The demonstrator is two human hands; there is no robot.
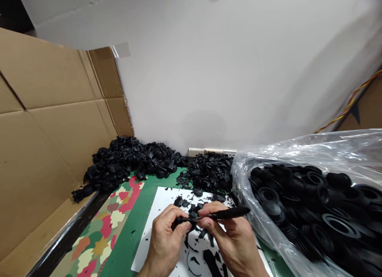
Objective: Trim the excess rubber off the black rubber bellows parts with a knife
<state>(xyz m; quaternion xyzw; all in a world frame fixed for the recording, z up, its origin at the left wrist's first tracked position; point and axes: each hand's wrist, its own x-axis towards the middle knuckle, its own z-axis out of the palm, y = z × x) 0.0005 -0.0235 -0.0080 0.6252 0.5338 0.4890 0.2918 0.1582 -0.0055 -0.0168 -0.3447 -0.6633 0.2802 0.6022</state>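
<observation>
Over a white sheet (152,221), my left hand (167,235) pinches a small black rubber piece (180,220) between thumb and fingers. My right hand (232,237) is closed round a slim black-handled tool (231,213), its thin metal tip touching the piece at the left fingertips. The exact shape of the piece is partly hidden by my fingers. Black scraps (211,263) lie scattered on the sheet beneath and around both hands.
A clear plastic bag (246,197) of black ribbed rubber parts (301,205) stands at the right. Behind the sheet is a scrap heap (210,169); a larger pile of black parts (134,157) lies back left. Cardboard (53,129) walls the left side.
</observation>
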